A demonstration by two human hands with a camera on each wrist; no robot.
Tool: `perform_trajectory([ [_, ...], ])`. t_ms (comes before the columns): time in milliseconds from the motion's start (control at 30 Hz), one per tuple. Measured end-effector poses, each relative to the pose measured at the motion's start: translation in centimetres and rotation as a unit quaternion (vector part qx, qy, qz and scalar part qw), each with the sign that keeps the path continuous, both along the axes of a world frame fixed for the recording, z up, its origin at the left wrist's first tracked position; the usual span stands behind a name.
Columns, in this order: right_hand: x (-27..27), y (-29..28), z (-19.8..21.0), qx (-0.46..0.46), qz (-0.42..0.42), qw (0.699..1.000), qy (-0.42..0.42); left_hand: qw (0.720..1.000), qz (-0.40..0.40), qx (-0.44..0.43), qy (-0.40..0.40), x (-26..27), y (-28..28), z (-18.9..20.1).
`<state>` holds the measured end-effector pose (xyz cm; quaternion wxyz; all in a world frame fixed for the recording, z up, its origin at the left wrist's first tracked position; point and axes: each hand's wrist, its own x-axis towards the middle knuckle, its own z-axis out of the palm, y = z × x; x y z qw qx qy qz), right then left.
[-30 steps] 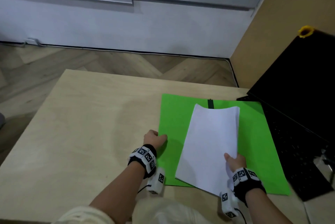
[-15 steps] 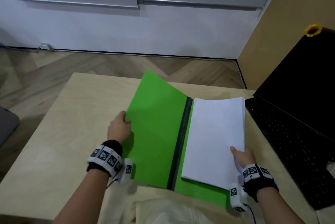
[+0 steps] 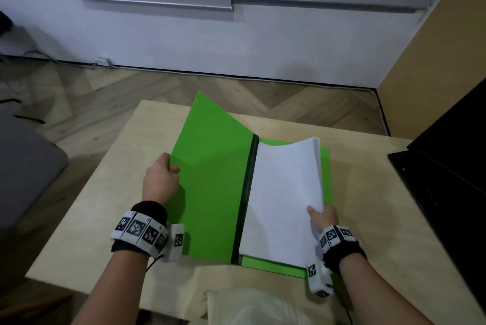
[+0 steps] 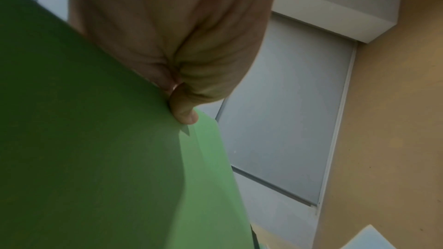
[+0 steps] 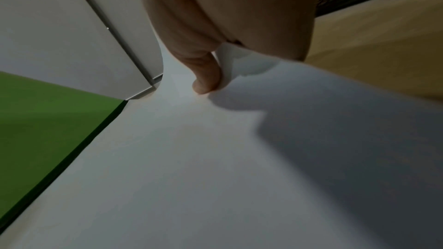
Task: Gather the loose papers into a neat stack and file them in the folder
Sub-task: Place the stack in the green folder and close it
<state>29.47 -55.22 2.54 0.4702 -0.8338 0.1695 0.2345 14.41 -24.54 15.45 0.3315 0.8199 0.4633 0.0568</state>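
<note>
A green folder (image 3: 213, 182) with a black spine (image 3: 247, 193) lies open on the wooden table (image 3: 110, 193). My left hand (image 3: 161, 182) pinches the outer edge of its raised left cover (image 4: 95, 158), thumb on the inside face. A stack of white papers (image 3: 284, 198) rests on the folder's right half, its left edge against the spine. My right hand (image 3: 322, 215) pinches the stack's right edge near the front, lifting that side so the sheets (image 5: 215, 158) bow upward.
An open black laptop (image 3: 447, 182) stands on the table right of the folder, close to my right hand. A cream cloth (image 3: 249, 306) lies at the table's front edge. A dark grey seat (image 3: 23, 167) sits to the left, and herringbone floor lies beyond.
The folder went from closed, with the papers held above it, to open. My left hand swung the cover up and left, and the papers now rest inside against the spine.
</note>
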Motion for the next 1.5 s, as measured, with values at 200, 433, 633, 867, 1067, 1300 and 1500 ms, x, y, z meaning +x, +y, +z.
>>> perform_trajectory([
  [200,0.0,0.7,-0.3,-0.031,0.019,0.999,-0.011,0.999,-0.017,-0.027,-0.023,0.0,-0.2,0.8],
  [433,0.8,0.4,0.3,-0.081,0.072,0.994,-0.028,0.994,-0.074,-0.073,-0.034,-0.2,-1.5,2.9],
  [633,1.8,1.7,2.9,-0.2,0.106,0.97,-0.086,0.96,-0.161,-0.227,-0.02,-2.5,-2.8,6.4],
  [867,-0.3,8.1,13.7,0.113,0.226,0.956,-0.151,0.916,-0.244,-0.316,-0.048,-2.3,-6.8,8.5],
  [1067,-0.9,4.6,15.4,0.062,0.331,0.935,-0.114,0.878,-0.284,-0.382,0.044,1.0,-8.5,2.7],
  [1300,0.6,-3.8,8.2,-0.044,0.2,0.979,-0.007,0.939,-0.125,-0.289,0.137,2.9,-7.9,-6.4],
  [1500,-0.3,-4.7,3.4,-0.153,0.136,0.978,0.038,0.941,-0.081,-0.311,0.108,4.2,-9.7,-8.6],
])
